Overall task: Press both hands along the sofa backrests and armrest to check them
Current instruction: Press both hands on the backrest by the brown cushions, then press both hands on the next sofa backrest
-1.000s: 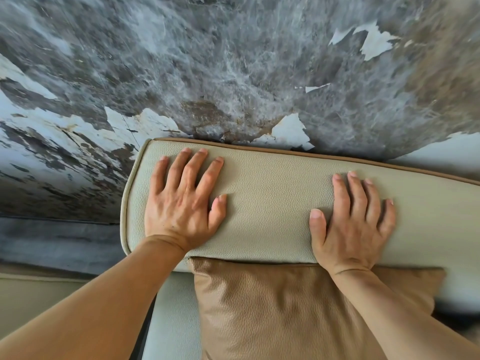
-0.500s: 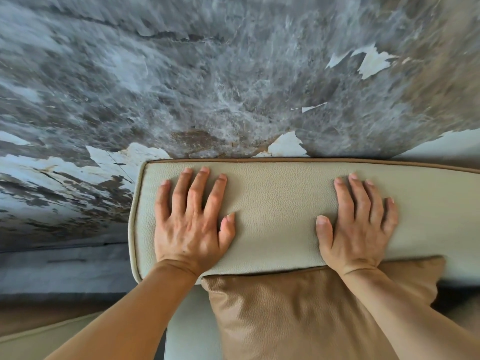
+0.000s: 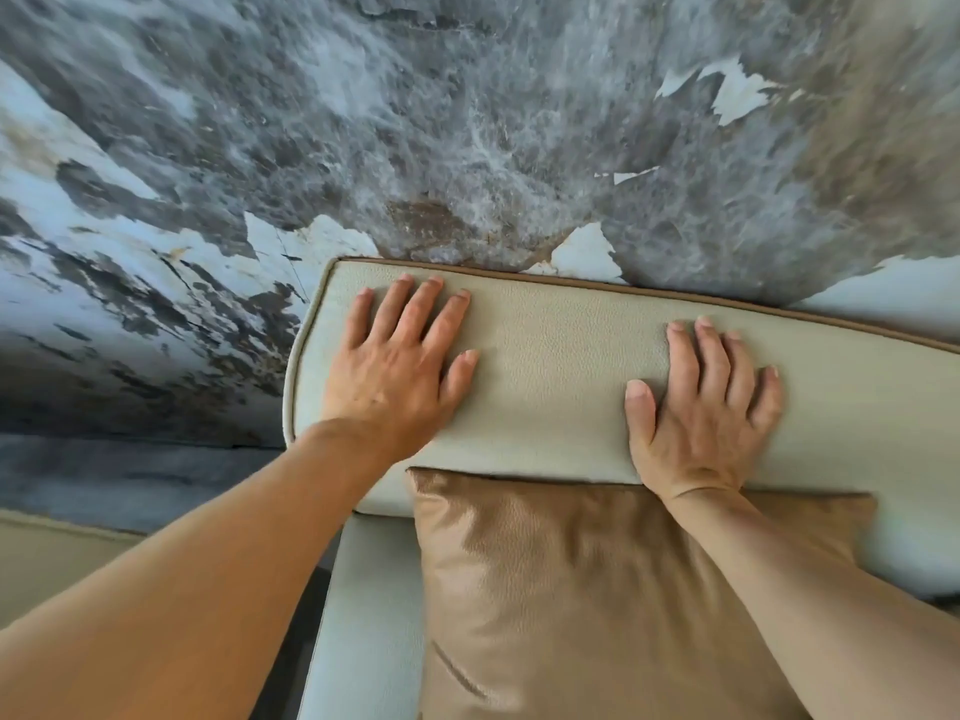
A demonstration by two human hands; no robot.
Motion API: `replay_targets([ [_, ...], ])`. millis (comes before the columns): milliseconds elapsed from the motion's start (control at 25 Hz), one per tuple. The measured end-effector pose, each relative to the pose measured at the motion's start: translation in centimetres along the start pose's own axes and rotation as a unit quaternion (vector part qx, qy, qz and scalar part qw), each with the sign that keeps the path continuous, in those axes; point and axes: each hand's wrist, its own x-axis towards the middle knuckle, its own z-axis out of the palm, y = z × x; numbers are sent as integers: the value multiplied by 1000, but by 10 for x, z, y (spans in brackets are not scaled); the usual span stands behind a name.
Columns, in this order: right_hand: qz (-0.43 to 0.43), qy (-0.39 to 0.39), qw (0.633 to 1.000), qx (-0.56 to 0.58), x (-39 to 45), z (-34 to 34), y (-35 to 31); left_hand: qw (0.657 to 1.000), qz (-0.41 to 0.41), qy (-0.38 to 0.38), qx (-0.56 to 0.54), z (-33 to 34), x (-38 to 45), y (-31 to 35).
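Item: my left hand (image 3: 392,366), flat, fingers spread, gripping nothing, pressing the backrest (image 3: 561,371) near its left end. My right hand (image 3: 698,413), likewise flat and empty, presses further right by its front edge. Tan cushion (image 3: 597,595) leans just below. Progress: early, I judge (armrest not identifiable, other backrests untested).

Backrest (image 3: 561,387) runs off the right edge; cushion (image 3: 571,589) cut off below.
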Motion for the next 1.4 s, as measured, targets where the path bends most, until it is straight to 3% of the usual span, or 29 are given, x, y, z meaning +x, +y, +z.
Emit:
replay_targets([
  [200, 28, -173, 984, 30, -1, -59, -2, 995, -77, -48, 47, -69, -91, -6],
  [360, -10, -182, 978, 98, -36, -168, -25, 991, -120, -40, 46, -173, -163, 3],
  [720, -66, -126, 986, 87, -87, -400, -65, 988, -136, 55, 38, -360, -263, -1],
  [960, -33, -104, 991, 81, -140, -503, -102, 991, -96, 97, 5, -406, -327, -45],
  [1400, -4, -141, 990, 5, -266, -606, -215, 995, -44, 74, -48, -439, -445, -127],
])
